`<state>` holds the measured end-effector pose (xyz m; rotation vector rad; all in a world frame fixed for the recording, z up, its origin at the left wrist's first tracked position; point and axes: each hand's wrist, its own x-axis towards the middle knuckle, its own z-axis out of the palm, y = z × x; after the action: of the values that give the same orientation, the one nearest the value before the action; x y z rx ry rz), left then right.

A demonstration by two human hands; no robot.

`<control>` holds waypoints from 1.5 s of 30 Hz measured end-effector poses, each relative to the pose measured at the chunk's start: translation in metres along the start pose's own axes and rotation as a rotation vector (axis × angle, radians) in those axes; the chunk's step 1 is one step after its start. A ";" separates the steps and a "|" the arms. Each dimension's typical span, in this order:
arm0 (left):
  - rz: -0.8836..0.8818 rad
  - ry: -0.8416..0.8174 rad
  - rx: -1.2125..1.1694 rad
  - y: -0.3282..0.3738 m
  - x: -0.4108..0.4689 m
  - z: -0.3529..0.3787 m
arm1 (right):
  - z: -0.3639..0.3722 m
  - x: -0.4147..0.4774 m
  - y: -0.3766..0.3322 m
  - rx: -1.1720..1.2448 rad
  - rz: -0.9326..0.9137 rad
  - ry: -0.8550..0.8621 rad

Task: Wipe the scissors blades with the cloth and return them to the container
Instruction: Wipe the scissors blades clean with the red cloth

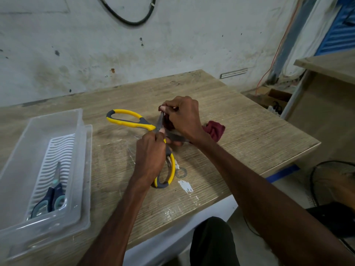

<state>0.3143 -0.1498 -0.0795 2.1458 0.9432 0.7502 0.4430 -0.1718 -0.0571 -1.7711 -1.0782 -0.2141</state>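
Note:
Yellow-and-grey scissors (128, 118) lie spread wide over the middle of the wooden table (249, 131). My left hand (150, 156) grips them at the pivot, and one handle loop sticks out below it. My right hand (184, 117) pinches a dark red cloth (215, 129) around the upper blade, whose tip is hidden by the cloth and fingers. The cloth's loose end trails to the right of my wrist. A clear plastic container (30, 169) with a white slatted insert stands at the left.
Smaller dark-blue-and-teal scissors (52, 196) lie inside the container. The table's right edge drops off near a second wooden bench (330, 66). A fan (334, 181) and cables sit on the floor at the right. A stained wall closes off the back.

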 end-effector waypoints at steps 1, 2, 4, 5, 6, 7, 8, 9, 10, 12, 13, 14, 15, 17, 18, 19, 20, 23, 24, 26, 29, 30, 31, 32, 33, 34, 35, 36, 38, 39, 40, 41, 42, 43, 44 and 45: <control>-0.008 -0.001 -0.007 0.002 0.000 -0.001 | 0.001 -0.001 0.001 -0.017 -0.010 0.009; -0.003 0.001 -0.009 0.003 -0.001 -0.001 | 0.002 -0.004 0.001 -0.030 -0.026 0.012; 0.017 0.018 0.004 0.005 -0.003 -0.002 | 0.003 -0.013 -0.002 -0.037 -0.075 -0.012; 0.024 0.031 0.014 0.005 -0.003 -0.003 | 0.002 -0.021 -0.004 -0.029 -0.106 -0.029; 0.017 0.038 -0.002 0.007 -0.004 -0.003 | -0.001 -0.028 -0.006 -0.023 -0.143 -0.054; 0.005 0.040 -0.025 0.008 -0.004 -0.004 | -0.005 -0.033 -0.007 -0.020 -0.171 -0.083; -0.006 0.038 -0.040 0.008 -0.004 -0.004 | -0.008 -0.034 -0.006 -0.023 -0.181 -0.108; -0.005 0.036 -0.054 0.009 -0.005 -0.004 | -0.010 -0.032 -0.006 -0.034 -0.178 -0.119; 0.000 0.024 -0.062 0.011 -0.006 -0.004 | -0.012 -0.025 -0.005 -0.056 -0.161 -0.117; 0.006 0.002 -0.088 0.011 -0.008 -0.004 | -0.010 -0.013 -0.007 -0.126 -0.128 -0.118; 0.004 -0.006 -0.102 0.011 -0.009 -0.004 | -0.009 -0.010 -0.008 -0.161 -0.121 -0.124; -0.001 -0.013 -0.110 0.010 -0.009 -0.004 | -0.008 -0.012 -0.009 -0.186 -0.126 -0.132; -0.003 -0.019 -0.114 0.008 -0.008 -0.004 | -0.009 -0.018 -0.009 -0.193 -0.146 -0.139; 0.014 -0.033 -0.113 0.008 -0.008 -0.005 | -0.015 -0.031 -0.008 -0.173 -0.193 -0.162; 0.026 -0.039 -0.114 0.008 -0.008 -0.005 | -0.018 -0.035 -0.009 -0.163 -0.214 -0.182; 0.033 -0.045 -0.114 0.007 -0.008 -0.004 | -0.021 -0.036 -0.009 -0.160 -0.234 -0.205; 0.030 -0.052 -0.115 0.006 -0.008 -0.004 | -0.023 -0.034 -0.010 -0.166 -0.245 -0.229; 0.022 -0.063 -0.134 0.003 -0.006 -0.003 | -0.026 -0.030 -0.010 -0.189 -0.287 -0.278; 0.017 -0.067 -0.131 0.003 -0.006 -0.003 | -0.026 -0.032 -0.010 -0.205 -0.292 -0.280; 0.010 -0.056 -0.130 0.006 -0.007 -0.004 | -0.025 -0.034 -0.010 -0.244 -0.280 -0.261; -0.005 -0.078 -0.148 0.009 -0.008 -0.005 | -0.022 -0.027 -0.015 -0.329 -0.215 -0.201; -0.003 -0.081 -0.141 0.010 -0.009 -0.005 | -0.021 -0.025 -0.018 -0.365 -0.211 -0.197; 0.007 -0.079 -0.135 0.007 -0.007 -0.005 | -0.019 -0.026 -0.019 -0.398 -0.223 -0.205; 0.021 -0.077 -0.131 0.004 -0.006 -0.004 | -0.018 -0.028 -0.019 -0.416 -0.240 -0.221; 0.025 -0.079 -0.130 0.002 -0.006 -0.003 | -0.018 -0.032 -0.018 -0.410 -0.254 -0.236; 0.024 -0.079 -0.126 0.001 -0.005 -0.002 | -0.020 -0.036 -0.017 -0.386 -0.259 -0.251; 0.022 -0.080 -0.125 0.000 -0.005 -0.001 | -0.021 -0.039 -0.016 -0.361 -0.255 -0.261; 0.027 -0.085 -0.126 -0.001 -0.004 0.000 | -0.023 -0.041 -0.015 -0.353 -0.239 -0.266; 0.028 -0.094 -0.136 0.000 -0.004 0.000 | -0.022 -0.037 -0.013 -0.364 -0.199 -0.230; 0.022 -0.093 -0.150 0.000 -0.003 0.000 | -0.020 -0.032 -0.011 -0.378 -0.174 -0.204; 0.006 -0.088 -0.172 0.002 -0.004 0.000 | -0.018 -0.027 -0.011 -0.399 -0.149 -0.188; -0.020 -0.085 -0.194 0.003 -0.004 -0.001 | -0.015 -0.022 -0.010 -0.420 -0.127 -0.174; -0.038 -0.083 -0.210 0.003 -0.004 -0.002 | -0.013 -0.019 -0.010 -0.436 -0.114 -0.161; -0.038 -0.078 -0.210 0.002 -0.004 -0.001 | -0.011 -0.019 -0.010 -0.437 -0.109 -0.158; -0.018 -0.068 -0.195 0.001 -0.004 -0.001 | -0.012 -0.023 -0.009 -0.415 -0.114 -0.156; 0.012 -0.058 -0.178 0.000 -0.004 0.000 | -0.015 -0.029 -0.008 -0.375 -0.126 -0.152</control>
<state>0.3120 -0.1527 -0.0798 2.0084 0.8028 0.7451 0.4248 -0.1999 -0.0621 -2.0787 -1.3270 -0.3848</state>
